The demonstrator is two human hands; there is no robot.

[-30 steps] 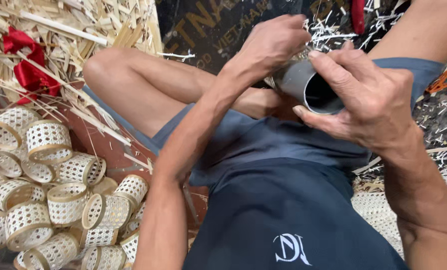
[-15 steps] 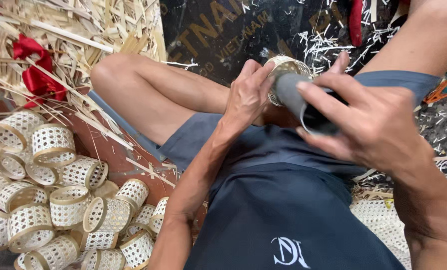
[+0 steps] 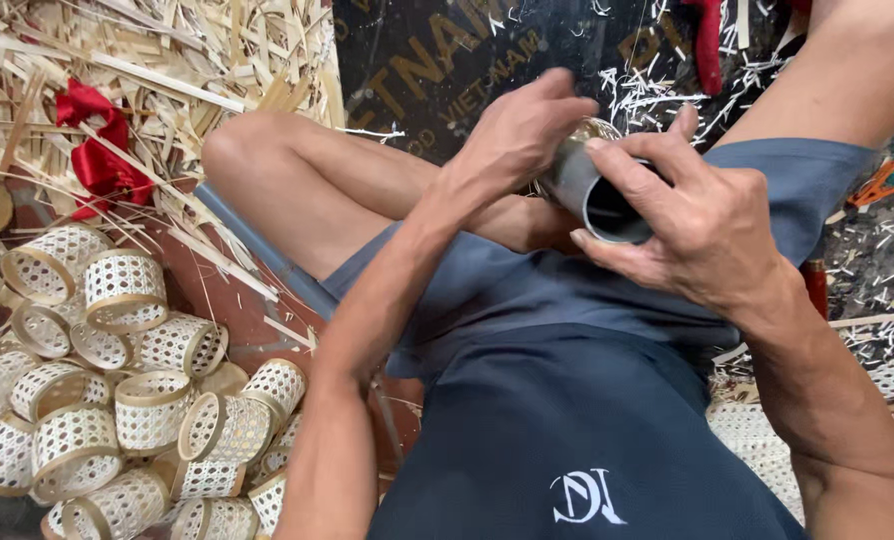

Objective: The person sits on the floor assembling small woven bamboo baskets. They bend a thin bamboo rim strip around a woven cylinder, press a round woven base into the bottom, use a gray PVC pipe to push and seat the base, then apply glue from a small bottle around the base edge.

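my right hand [image 3: 707,235] was wrapped round the grey tube [image 3: 592,190] over my lap | left hand [image 3: 517,135] pinched the woven ring [image 3: 597,130] on its far end | ring seemed light, crushable, so rim-only grip | tube stiff, probably slick

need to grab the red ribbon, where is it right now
In the head view the red ribbon lies at upper left on the heap of bamboo strips, above the pile of woven cylinders and left of the person's bent knee.
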